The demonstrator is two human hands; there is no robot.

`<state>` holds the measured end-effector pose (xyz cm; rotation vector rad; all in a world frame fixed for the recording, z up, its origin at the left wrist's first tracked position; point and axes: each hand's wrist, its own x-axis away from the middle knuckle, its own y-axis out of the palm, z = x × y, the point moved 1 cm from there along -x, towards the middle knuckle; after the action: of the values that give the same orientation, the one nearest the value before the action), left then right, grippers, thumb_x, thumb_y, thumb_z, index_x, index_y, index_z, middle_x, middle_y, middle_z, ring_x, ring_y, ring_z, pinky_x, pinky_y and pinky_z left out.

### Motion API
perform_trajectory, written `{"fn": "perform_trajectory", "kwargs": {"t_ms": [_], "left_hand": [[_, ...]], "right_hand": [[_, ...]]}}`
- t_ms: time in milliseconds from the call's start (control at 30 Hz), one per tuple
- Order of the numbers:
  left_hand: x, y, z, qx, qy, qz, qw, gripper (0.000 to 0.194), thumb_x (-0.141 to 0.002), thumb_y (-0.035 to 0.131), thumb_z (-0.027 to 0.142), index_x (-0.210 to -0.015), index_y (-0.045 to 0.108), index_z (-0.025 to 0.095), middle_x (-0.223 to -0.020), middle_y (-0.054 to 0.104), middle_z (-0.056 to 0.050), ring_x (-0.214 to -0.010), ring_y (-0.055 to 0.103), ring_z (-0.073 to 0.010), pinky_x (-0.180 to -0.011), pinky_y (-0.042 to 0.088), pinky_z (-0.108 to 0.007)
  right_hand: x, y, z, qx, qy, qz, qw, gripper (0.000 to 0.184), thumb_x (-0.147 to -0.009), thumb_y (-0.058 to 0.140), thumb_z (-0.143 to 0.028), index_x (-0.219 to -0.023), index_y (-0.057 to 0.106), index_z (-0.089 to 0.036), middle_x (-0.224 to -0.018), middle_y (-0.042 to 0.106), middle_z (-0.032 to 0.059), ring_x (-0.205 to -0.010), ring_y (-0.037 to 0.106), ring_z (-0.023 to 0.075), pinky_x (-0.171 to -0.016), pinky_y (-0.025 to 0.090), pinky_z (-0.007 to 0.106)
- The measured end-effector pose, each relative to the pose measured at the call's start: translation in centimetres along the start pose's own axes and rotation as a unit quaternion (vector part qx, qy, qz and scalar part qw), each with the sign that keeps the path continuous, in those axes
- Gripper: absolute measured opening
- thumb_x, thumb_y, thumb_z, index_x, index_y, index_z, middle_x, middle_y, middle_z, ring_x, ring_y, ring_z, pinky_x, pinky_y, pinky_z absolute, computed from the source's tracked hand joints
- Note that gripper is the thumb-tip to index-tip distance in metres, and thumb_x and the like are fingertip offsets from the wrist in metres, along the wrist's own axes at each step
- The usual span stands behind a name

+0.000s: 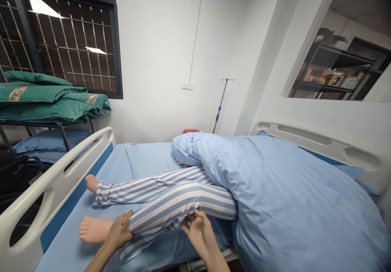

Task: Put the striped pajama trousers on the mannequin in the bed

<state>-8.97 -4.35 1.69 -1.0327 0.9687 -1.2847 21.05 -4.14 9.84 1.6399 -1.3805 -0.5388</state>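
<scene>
Left hand (121,230): fingers curled around lower striped trouser leg (183,200), just above the bare foot (94,230). Right hand (200,233): palm turned up, fingers partly bent, fingertips touching the fabric under the knee; whether it pinches cloth, cannot tell. This near leg lies bent on the light-blue bed (149,154); far leg (137,187) beside it, straighter. Blue quilt (275,182) covers the thighs and everything rightward. Beyond: pale footboard (61,174), IV pole (220,109) at the wall, green bundles (45,97) at left.

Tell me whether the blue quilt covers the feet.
It does not: the blue quilt stops at the thighs, leaving both feet exposed.
</scene>
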Motion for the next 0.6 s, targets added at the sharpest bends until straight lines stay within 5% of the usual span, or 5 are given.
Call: {"fn": "perform_trajectory", "kwargs": {"t_ms": [133, 400, 600], "left_hand": [[0.3, -1.5, -2.1, -0.027, 0.020, -0.016, 0.999, 0.074, -0.051, 0.046, 0.018, -0.125, 0.042, 0.015, -0.119, 0.057, -0.009, -0.107, 0.052, -0.0238, -0.088, 0.037, -0.030], [1.6, -5.5, -6.6, -0.140, 0.051, -0.028, 0.988, 0.063, -0.054, 0.044, 0.018, -0.116, 0.053, 0.019, -0.106, 0.063, -0.008, -0.098, 0.055, -0.0269, -0.085, 0.037, -0.037], [2.6, -7.3, -8.0, -0.171, 0.076, -0.028, 0.982, 0.056, -0.053, 0.043, 0.014, -0.107, 0.057, 0.019, -0.100, 0.064, -0.008, -0.093, 0.055, -0.0263, -0.084, 0.036, -0.038]], "right_hand": [[-0.1, -1.0, 1.2, -0.029, 0.018, 0.012, 0.999, 0.018, -0.059, 0.068, -0.025, -0.074, 0.059, -0.021, -0.079, 0.064, -0.0005, -0.079, 0.057, 0.0192, -0.079, 0.043, 0.037], [-0.9, -3.7, 5.5, -0.058, 0.055, 0.041, 0.996, 0.017, -0.059, 0.070, -0.024, -0.069, 0.056, -0.021, -0.074, 0.063, -0.0016, -0.078, 0.059, 0.0187, -0.087, 0.042, 0.041], [-1.8, -6.0, 8.3, -0.056, 0.082, 0.079, 0.992, 0.021, -0.055, 0.073, -0.024, -0.067, 0.056, -0.020, -0.072, 0.065, -0.0012, -0.078, 0.061, 0.0196, -0.084, 0.044, 0.039]]}}
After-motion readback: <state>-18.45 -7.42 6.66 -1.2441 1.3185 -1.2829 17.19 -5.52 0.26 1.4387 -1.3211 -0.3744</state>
